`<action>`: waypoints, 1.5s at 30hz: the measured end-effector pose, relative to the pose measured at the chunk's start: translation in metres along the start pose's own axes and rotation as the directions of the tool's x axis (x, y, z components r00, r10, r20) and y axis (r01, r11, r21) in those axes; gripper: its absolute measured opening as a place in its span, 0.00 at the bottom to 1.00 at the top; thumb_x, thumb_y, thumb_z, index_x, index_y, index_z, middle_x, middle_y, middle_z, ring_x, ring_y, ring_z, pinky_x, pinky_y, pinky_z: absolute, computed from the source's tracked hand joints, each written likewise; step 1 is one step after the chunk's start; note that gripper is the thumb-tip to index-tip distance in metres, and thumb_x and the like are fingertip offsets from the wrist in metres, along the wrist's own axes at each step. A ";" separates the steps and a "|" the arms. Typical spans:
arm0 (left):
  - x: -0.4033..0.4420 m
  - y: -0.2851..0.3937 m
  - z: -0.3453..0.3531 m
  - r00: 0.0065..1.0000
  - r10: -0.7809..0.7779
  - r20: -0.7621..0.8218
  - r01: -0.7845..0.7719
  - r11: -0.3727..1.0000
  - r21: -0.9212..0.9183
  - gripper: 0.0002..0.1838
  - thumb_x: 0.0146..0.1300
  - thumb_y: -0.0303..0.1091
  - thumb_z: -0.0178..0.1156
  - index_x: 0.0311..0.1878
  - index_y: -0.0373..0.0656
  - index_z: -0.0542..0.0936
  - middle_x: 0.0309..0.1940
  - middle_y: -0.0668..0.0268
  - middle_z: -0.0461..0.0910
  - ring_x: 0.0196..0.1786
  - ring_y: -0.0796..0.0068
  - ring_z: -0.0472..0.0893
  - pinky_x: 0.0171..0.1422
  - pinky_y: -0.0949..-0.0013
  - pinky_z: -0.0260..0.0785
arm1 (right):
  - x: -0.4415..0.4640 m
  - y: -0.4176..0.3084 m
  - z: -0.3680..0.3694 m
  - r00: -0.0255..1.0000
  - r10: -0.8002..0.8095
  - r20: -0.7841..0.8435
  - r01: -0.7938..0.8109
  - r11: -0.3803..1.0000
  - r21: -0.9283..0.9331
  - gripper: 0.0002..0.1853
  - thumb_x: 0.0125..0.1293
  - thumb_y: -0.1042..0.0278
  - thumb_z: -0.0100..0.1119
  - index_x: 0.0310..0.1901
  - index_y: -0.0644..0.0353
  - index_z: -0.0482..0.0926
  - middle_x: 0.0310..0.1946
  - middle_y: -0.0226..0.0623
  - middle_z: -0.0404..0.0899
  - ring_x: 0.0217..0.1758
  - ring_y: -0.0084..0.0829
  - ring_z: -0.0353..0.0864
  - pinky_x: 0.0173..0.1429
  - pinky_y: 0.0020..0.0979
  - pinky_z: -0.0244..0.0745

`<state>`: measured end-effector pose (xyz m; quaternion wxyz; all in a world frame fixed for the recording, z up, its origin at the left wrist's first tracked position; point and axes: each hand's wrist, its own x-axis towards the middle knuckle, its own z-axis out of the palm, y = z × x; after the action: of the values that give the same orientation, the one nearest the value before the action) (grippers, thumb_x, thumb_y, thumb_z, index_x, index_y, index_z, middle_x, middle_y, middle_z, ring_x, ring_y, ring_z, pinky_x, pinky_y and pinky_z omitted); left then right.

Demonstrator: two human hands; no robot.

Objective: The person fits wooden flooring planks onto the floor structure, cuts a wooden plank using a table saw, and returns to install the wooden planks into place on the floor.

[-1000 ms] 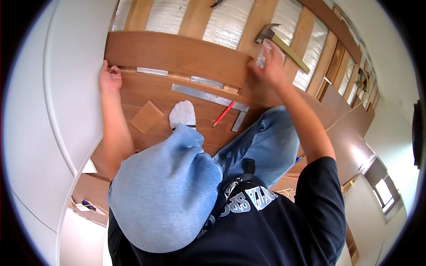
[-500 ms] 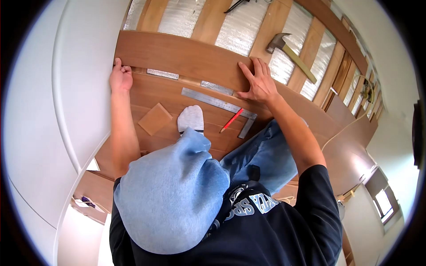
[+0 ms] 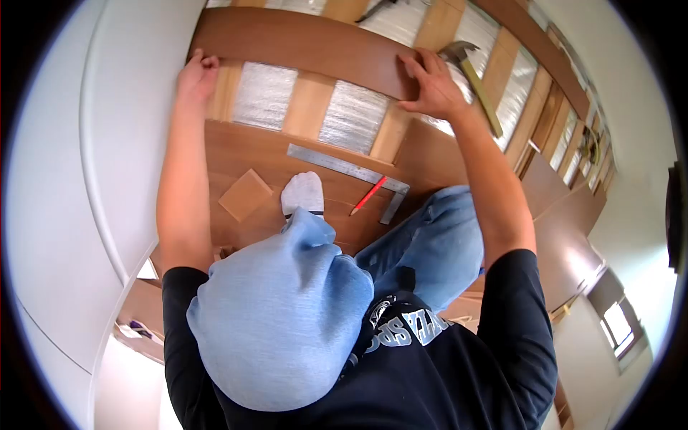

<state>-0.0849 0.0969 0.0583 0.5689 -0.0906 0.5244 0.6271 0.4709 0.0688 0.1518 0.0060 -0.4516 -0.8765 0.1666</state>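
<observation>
A long brown board is held at both ends above light wooden battens and silvery sheeting. My left hand pinches its left end beside the white wall, fingers curled. At the board's right end, my right hand grips the edge with thumb and fingers spread around it. Just right of that hand lies a hammer, its head close to my fingers. Nearer my foot, a metal square rests on the laid boards, with a red pencil across it.
A small square wood piece lies left of my socked foot. The white wall rises close on the left. A dark tool lies at the top. A cord coil and a window are at the right.
My right hand has come from the hammer area onto the board's right end. Both hands have moved the board away from me, widening the gap that shows battens and sheeting.
</observation>
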 end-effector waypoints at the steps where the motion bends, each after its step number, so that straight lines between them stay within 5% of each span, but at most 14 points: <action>1: -0.006 -0.001 0.010 1.000 0.012 -0.019 -0.012 0.999 0.034 0.05 0.79 0.27 0.60 0.53 0.42 0.75 0.34 0.64 0.72 0.35 0.75 0.74 0.34 0.73 0.70 | 0.003 0.004 -0.006 0.999 -0.023 0.026 0.022 0.999 0.032 0.54 0.50 0.44 0.80 0.79 0.47 0.64 0.75 0.63 0.61 0.77 0.63 0.62 0.81 0.53 0.61; 3: 0.010 0.010 -0.013 0.987 -0.121 0.110 0.086 0.956 0.279 0.07 0.77 0.29 0.62 0.51 0.41 0.76 0.35 0.65 0.74 0.33 0.76 0.74 0.33 0.72 0.71 | 0.000 -0.002 -0.029 0.986 0.039 0.164 -0.054 0.995 0.088 0.57 0.47 0.46 0.83 0.79 0.47 0.64 0.75 0.63 0.62 0.77 0.63 0.63 0.81 0.53 0.61; 5: -0.035 0.011 -0.017 0.981 -0.077 0.180 -0.012 0.894 0.447 0.09 0.78 0.35 0.63 0.49 0.40 0.77 0.35 0.69 0.75 0.31 0.76 0.73 0.36 0.70 0.72 | -0.007 0.004 -0.032 0.988 -0.037 0.149 0.030 0.998 0.049 0.59 0.44 0.48 0.84 0.79 0.48 0.64 0.75 0.62 0.62 0.78 0.62 0.62 0.80 0.53 0.61; 9: -0.167 0.020 -0.038 0.951 0.126 0.284 -0.302 0.583 0.754 0.26 0.79 0.41 0.60 0.71 0.34 0.75 0.41 0.68 0.80 0.42 0.80 0.78 0.52 0.75 0.73 | -0.025 0.000 -0.022 0.996 -0.043 0.085 0.047 0.998 -0.046 0.55 0.48 0.53 0.83 0.79 0.50 0.64 0.77 0.59 0.61 0.78 0.62 0.63 0.81 0.54 0.61; 12: -0.259 0.021 -0.078 0.921 0.225 0.317 -0.342 0.081 0.936 0.30 0.74 0.44 0.65 0.74 0.40 0.73 0.61 0.57 0.82 0.65 0.65 0.80 0.71 0.62 0.71 | -0.038 -0.007 -0.003 0.996 -0.086 0.007 0.086 0.975 -0.207 0.51 0.53 0.57 0.81 0.78 0.51 0.66 0.77 0.58 0.63 0.77 0.62 0.64 0.80 0.55 0.62; 13: -0.286 0.009 -0.091 0.832 0.304 0.464 -0.443 -0.141 0.885 0.31 0.70 0.44 0.68 0.71 0.38 0.75 0.62 0.49 0.79 0.64 0.53 0.81 0.69 0.56 0.73 | -0.046 -0.012 0.001 0.995 -0.095 0.003 0.093 0.973 -0.213 0.51 0.53 0.57 0.81 0.78 0.51 0.66 0.77 0.58 0.63 0.77 0.62 0.64 0.80 0.55 0.62; 15: -0.324 -0.023 -0.120 0.828 0.224 0.514 -0.336 -0.536 0.775 0.42 0.63 0.48 0.74 0.76 0.41 0.69 0.69 0.49 0.71 0.73 0.46 0.70 0.76 0.46 0.62 | -0.063 -0.028 0.013 0.995 0.058 -0.086 -0.062 0.997 -0.043 0.43 0.60 0.59 0.78 0.76 0.53 0.69 0.79 0.53 0.63 0.80 0.60 0.62 0.80 0.54 0.63; 17: -0.345 -0.051 -0.133 0.808 0.127 0.575 -0.393 -0.611 0.687 0.50 0.56 0.50 0.78 0.76 0.37 0.66 0.71 0.52 0.68 0.76 0.50 0.64 0.79 0.45 0.55 | -0.091 -0.036 0.031 0.982 0.127 -0.139 -0.122 0.992 0.041 0.41 0.63 0.59 0.76 0.75 0.55 0.69 0.78 0.53 0.65 0.79 0.60 0.64 0.80 0.53 0.64; 22: -0.329 -0.069 -0.147 0.873 0.047 0.485 -0.337 -0.661 0.670 0.50 0.55 0.51 0.79 0.75 0.37 0.67 0.68 0.53 0.71 0.71 0.52 0.70 0.76 0.49 0.61 | -0.145 -0.096 0.022 0.969 0.245 -0.002 -0.244 0.964 0.110 0.37 0.60 0.60 0.76 0.70 0.59 0.74 0.74 0.59 0.66 0.75 0.61 0.68 0.77 0.53 0.67; 28: -0.307 -0.045 -0.065 0.778 0.069 0.624 -0.491 -0.553 0.673 0.46 0.57 0.49 0.78 0.73 0.36 0.69 0.66 0.52 0.73 0.69 0.49 0.72 0.73 0.49 0.65 | -0.174 -0.125 0.015 0.934 0.337 0.117 -0.351 0.927 0.133 0.31 0.65 0.56 0.71 0.68 0.59 0.77 0.73 0.58 0.68 0.73 0.60 0.70 0.76 0.52 0.68; 33: -0.261 -0.065 0.064 0.473 -0.059 0.879 -0.756 -0.539 0.370 0.45 0.51 0.46 0.81 0.68 0.35 0.72 0.66 0.48 0.73 0.69 0.46 0.74 0.72 0.49 0.68 | -0.154 -0.070 0.048 0.728 0.664 -0.173 -0.653 0.747 0.121 0.33 0.71 0.47 0.63 0.69 0.64 0.74 0.74 0.64 0.67 0.73 0.63 0.69 0.77 0.53 0.66; 36: -0.228 -0.108 0.135 0.456 -0.191 0.869 -0.769 -0.576 0.277 0.46 0.51 0.50 0.81 0.69 0.36 0.73 0.67 0.49 0.73 0.71 0.47 0.73 0.73 0.49 0.67 | -0.147 -0.053 0.067 0.409 0.883 -0.230 -0.876 0.450 0.171 0.35 0.75 0.45 0.55 0.72 0.63 0.71 0.77 0.62 0.63 0.78 0.63 0.64 0.80 0.59 0.58; 40: -0.182 -0.145 0.174 0.483 -0.375 0.791 -0.769 -0.614 0.178 0.51 0.50 0.58 0.80 0.71 0.37 0.71 0.70 0.49 0.71 0.74 0.47 0.70 0.79 0.47 0.60 | -0.138 -0.055 0.099 0.382 0.843 -0.378 -0.897 0.437 0.069 0.30 0.74 0.45 0.52 0.71 0.55 0.74 0.78 0.57 0.63 0.83 0.56 0.55 0.83 0.64 0.43; 45: -0.154 -0.138 0.216 0.453 -0.568 0.687 -0.837 -0.536 0.110 0.56 0.43 0.62 0.81 0.71 0.38 0.73 0.70 0.50 0.73 0.76 0.47 0.67 0.79 0.47 0.58 | -0.134 -0.053 0.097 0.363 0.843 -0.397 -0.906 0.418 0.060 0.27 0.72 0.47 0.54 0.66 0.50 0.80 0.76 0.55 0.67 0.81 0.53 0.62 0.84 0.64 0.41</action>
<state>0.1828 0.1385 0.1846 0.2361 0.8737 0.4175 -0.0812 0.4926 -0.0942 0.0948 0.0417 -0.8693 -0.4922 -0.0186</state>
